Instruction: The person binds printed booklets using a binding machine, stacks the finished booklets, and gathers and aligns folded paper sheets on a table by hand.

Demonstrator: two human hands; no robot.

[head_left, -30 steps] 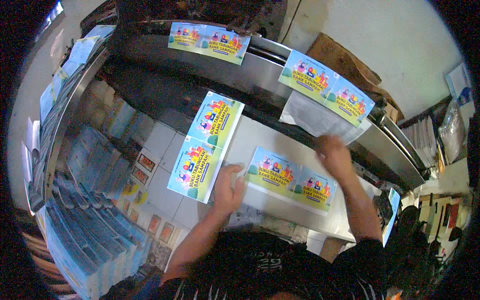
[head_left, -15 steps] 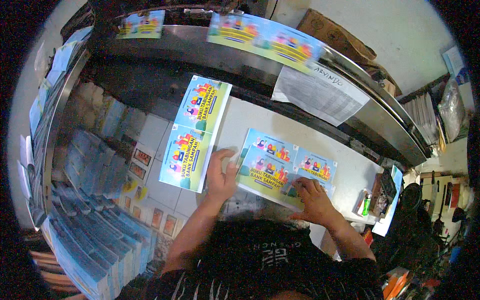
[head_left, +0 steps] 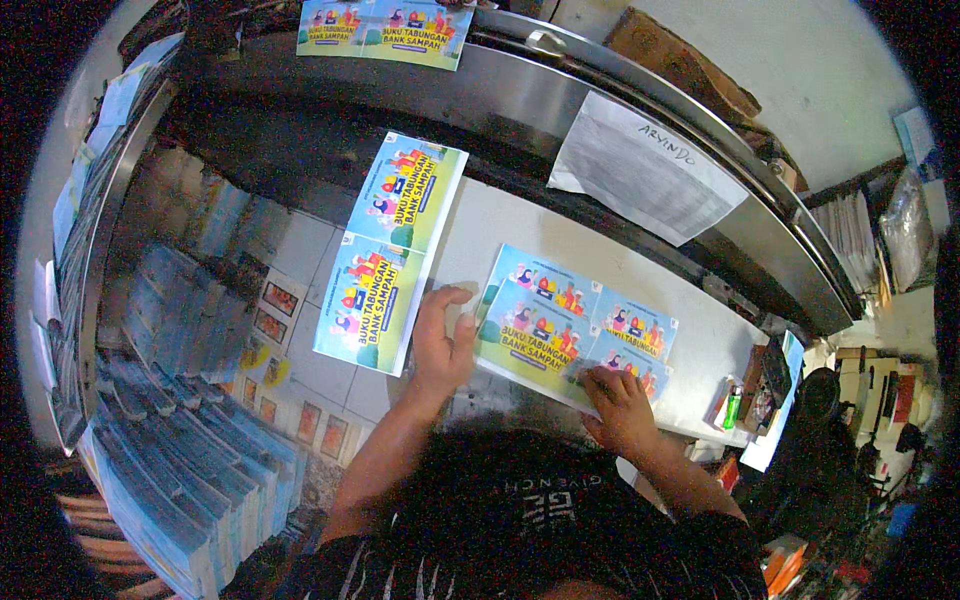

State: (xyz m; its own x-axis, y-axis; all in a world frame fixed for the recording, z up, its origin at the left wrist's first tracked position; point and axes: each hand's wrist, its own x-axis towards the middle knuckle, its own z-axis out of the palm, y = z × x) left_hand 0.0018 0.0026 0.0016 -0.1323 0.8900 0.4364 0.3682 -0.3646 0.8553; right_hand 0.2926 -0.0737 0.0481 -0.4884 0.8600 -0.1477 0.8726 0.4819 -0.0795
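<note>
In front of me a stack of printed cover sheets (head_left: 545,325), blue and green with cartoon figures, lies on the pale worktop; its upper sheets overlap unevenly. My left hand (head_left: 443,345) stands at the stack's left edge, thumb and fingers apart. Over the near right part of the stack, my right hand (head_left: 622,408) has bent fingers on a sheet's near edge, the thumb lower down. To the left of my left hand lies a second pile of matching cover sheets (head_left: 390,255), two covers per sheet.
Beyond the worktop (head_left: 590,245) runs a metal rail (head_left: 520,95) with a white paper (head_left: 645,165) hanging on it. More printed sheets (head_left: 385,32) are at the far edge. Thick stacks of blue-edged booklets (head_left: 190,485) stand lower left. A green lighter (head_left: 732,408) lies right.
A blurred printed sheet at the far rail has shifted left and now shows sharply. My right hand has moved slightly along the stack's near edge; my left hand stays almost in place.
</note>
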